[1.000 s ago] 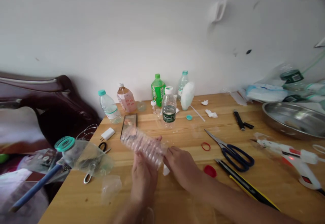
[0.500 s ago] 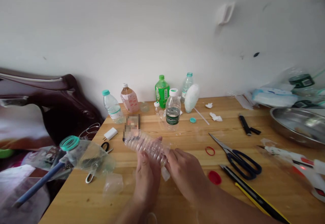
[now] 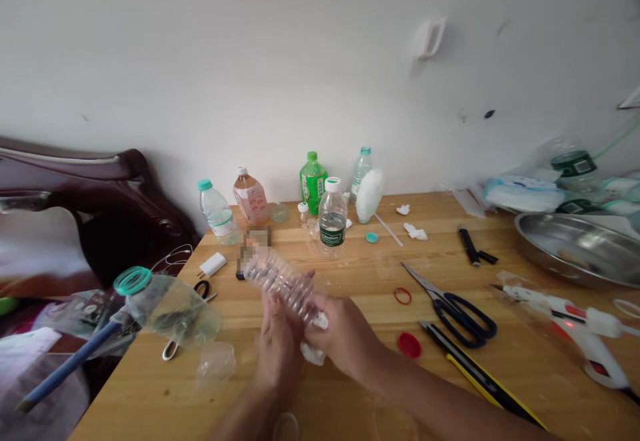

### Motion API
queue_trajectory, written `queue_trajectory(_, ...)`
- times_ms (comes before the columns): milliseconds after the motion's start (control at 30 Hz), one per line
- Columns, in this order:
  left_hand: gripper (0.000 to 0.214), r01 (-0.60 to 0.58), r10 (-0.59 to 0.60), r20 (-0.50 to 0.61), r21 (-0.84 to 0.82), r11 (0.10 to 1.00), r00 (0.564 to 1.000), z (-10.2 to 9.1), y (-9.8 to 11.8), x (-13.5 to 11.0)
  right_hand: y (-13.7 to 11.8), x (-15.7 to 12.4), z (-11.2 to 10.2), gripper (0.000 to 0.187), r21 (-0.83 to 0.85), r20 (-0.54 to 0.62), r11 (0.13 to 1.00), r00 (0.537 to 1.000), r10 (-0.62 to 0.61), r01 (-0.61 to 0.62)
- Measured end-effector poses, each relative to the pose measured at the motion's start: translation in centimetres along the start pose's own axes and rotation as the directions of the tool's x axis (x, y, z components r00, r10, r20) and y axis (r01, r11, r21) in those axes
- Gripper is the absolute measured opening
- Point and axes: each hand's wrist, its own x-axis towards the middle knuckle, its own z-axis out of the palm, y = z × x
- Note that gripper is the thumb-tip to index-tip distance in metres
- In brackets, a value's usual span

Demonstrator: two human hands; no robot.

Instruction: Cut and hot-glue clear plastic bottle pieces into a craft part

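A clear ribbed plastic bottle (image 3: pixel 283 280) lies slantwise above the table, its far end up and to the left. From below, my left hand (image 3: pixel 281 338) is closed round its near part. My right hand (image 3: pixel 345 334) is closed on a crumpled white tissue (image 3: pixel 314 354) at the bottle's near end; part of the tissue shows between the fingers. That end of the bottle is partly hidden by the hand. Beyond the hands stands a clear bottle with a dark green label (image 3: pixel 333 228).
Scissors (image 3: pixel 450 308), a yellow-black utility knife (image 3: pixel 475 368), a red cap (image 3: pixel 409 345) and a glue gun (image 3: pixel 570 321) lie to the right, near a metal basin (image 3: pixel 575 254). On the left lies a cut bottle with a teal neck (image 3: pixel 170 308). Several bottles, including a green one (image 3: pixel 313 184), line the wall.
My right hand has shifted slightly left and down at the bottle's end, and more of the tissue shows. My left hand still holds the bottle. The whole view has swung slightly right.
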Motion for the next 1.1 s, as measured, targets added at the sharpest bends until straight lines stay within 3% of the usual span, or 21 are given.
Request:
queue_trajectory(133,0.060,-0.077,0.074,-0.051,-0.059,0.995,0.996,0.4,0.9,1.0,0.1,-0.8,-2.9,0.014,-0.056,0.000,0.998,1.000,0.019,-0.019)
queue_trajectory(267,0.056,-0.107,0.097,-0.077,-0.148,0.983,0.992,0.5,1.5,1.9,3.7,-0.3,-7.9,0.012,-0.247,-0.139,0.966,0.989,0.044,-0.077)
queue_trajectory(367,0.051,-0.062,0.043,-0.112,-0.177,0.982,0.993,0.7,1.6,2.0,7.1,0.7,-10.1,0.019,-0.272,-0.051,0.962,0.999,0.006,-0.020)
queue_trajectory(500,0.050,-0.059,0.033,-0.144,-0.179,0.982,0.989,0.8,1.7,1.9,9.6,1.4,-10.9,0.022,-0.202,0.019,0.977,0.998,-0.059,0.062)
queue_trajectory(733,0.049,-0.041,0.019,-0.131,-0.169,0.985,0.991,0.8,1.7,2.0,9.7,1.8,-14.0,0.033,-0.207,-0.256,0.977,0.967,-0.010,-0.044)
queue_trajectory(933,0.051,-0.055,0.037,-0.118,-0.148,0.987,0.992,0.8,1.6,2.0,8.7,1.8,-13.0,0.050,-0.210,-0.104,0.965,0.978,-0.183,0.158)
queue_trajectory(1100,0.047,-0.005,-0.010,-0.109,-0.134,0.991,0.994,0.7,2.0,1.7,5.6,-0.8,-11.3,0.022,-0.171,-0.137,0.971,0.971,-0.194,0.170)
